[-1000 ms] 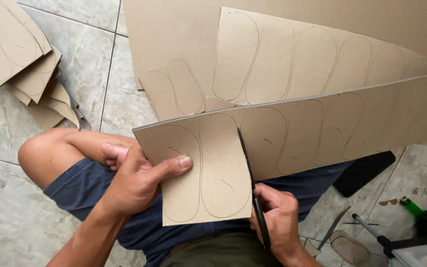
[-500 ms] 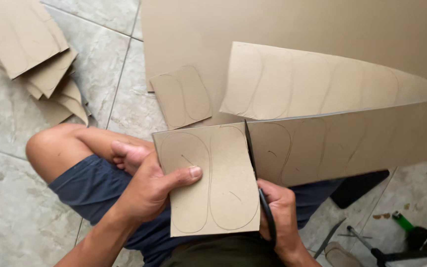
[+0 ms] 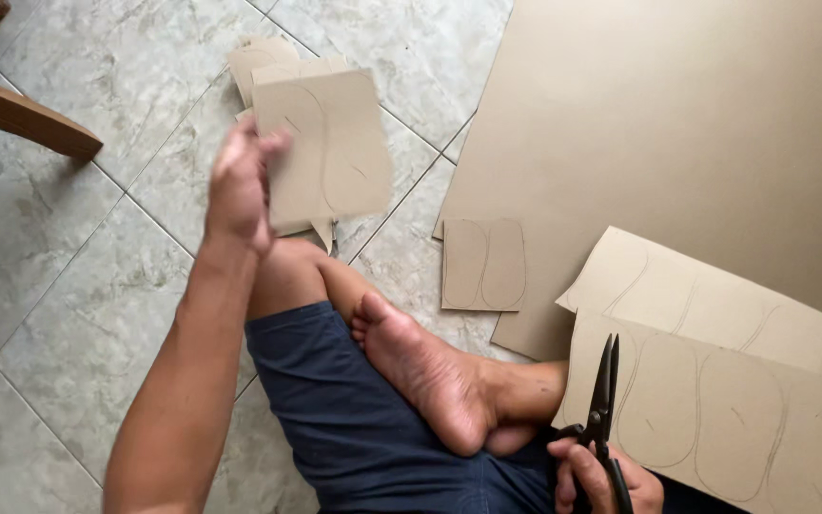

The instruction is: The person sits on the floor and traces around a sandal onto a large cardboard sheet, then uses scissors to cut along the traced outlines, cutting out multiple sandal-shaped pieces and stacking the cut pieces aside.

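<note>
Left hand (image 3: 240, 186) fingers pinch cut cardboard piece (image 3: 325, 152) at 11 o'clock, long axis upright, just over cardboard pile (image 3: 264, 57) on floor; right hand (image 3: 601, 481) at 5 o'clock grips closed scissors (image 3: 605, 405), blades pointing 12

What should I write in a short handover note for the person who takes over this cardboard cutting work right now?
Left hand: holds a cut cardboard piece with traced outlines, above the pile of cut pieces on the floor.
Right hand: holds black scissors, blades closed, pointing up.
Done: one piece is cut off the strip; another cut piece lies by the foot.
Left: the long traced strip at the right is uncut, with a second strip behind it.
</note>
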Action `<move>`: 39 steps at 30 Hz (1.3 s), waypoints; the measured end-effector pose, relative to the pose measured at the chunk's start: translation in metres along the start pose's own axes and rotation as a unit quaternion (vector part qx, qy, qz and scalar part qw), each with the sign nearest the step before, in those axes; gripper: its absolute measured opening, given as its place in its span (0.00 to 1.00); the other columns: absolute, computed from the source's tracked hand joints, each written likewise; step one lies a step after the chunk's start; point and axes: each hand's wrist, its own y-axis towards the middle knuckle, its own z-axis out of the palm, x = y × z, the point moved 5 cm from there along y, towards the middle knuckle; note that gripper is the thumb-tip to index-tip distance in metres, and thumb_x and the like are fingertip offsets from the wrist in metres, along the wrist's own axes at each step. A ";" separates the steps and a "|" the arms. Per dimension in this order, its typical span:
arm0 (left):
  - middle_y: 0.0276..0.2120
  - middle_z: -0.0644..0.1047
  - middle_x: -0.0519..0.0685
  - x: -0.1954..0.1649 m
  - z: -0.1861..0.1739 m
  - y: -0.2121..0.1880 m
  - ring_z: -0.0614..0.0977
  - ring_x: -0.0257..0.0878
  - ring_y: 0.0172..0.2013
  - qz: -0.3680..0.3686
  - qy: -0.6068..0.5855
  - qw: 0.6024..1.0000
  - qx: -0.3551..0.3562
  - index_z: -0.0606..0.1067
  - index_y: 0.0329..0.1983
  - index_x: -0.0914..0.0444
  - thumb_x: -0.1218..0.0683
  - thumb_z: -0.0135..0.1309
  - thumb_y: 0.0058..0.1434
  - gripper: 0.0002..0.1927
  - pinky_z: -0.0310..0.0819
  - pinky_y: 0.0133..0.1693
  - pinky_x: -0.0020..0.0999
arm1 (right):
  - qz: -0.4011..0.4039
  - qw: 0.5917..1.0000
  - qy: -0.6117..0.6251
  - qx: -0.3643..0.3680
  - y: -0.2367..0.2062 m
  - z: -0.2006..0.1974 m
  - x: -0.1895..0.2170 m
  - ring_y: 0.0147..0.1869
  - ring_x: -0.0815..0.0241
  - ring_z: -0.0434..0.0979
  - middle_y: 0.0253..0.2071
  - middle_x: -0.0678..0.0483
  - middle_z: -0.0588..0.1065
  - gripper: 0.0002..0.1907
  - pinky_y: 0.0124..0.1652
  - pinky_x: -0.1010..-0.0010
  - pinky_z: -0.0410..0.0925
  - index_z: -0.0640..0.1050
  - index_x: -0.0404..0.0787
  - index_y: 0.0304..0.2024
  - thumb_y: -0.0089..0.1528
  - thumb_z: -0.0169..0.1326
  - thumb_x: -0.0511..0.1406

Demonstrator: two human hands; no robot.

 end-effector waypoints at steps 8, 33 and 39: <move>0.51 0.73 0.51 0.130 0.093 -0.126 0.74 0.39 0.50 -0.046 -0.061 0.970 0.230 0.64 0.67 0.67 0.59 0.52 0.72 0.22 0.72 0.52 0.32 | -0.056 0.997 -0.044 0.006 0.003 -0.011 -0.018 0.21 0.61 0.74 0.18 0.49 0.75 0.15 0.24 0.73 0.67 0.83 0.29 0.44 0.62 0.56 0.35; 0.49 0.80 0.57 0.008 0.203 -0.194 0.83 0.45 0.48 -0.291 -0.140 0.864 0.387 0.72 0.60 0.72 0.56 0.56 0.66 0.22 0.80 0.48 0.39 | 0.032 0.942 0.106 0.316 -0.038 -0.065 -0.024 0.32 0.58 0.80 0.29 0.47 0.80 0.29 0.35 0.69 0.72 0.76 0.25 0.52 0.62 0.61 0.46; 0.52 0.77 0.55 -0.016 0.159 -0.156 0.80 0.43 0.53 -0.121 -0.196 0.943 0.238 0.71 0.61 0.70 0.64 0.58 0.62 0.23 0.76 0.54 0.38 | -0.164 0.962 0.014 0.219 -0.044 -0.017 0.033 0.31 0.60 0.76 0.28 0.48 0.78 0.39 0.32 0.71 0.69 0.78 0.26 0.55 0.60 0.61 0.56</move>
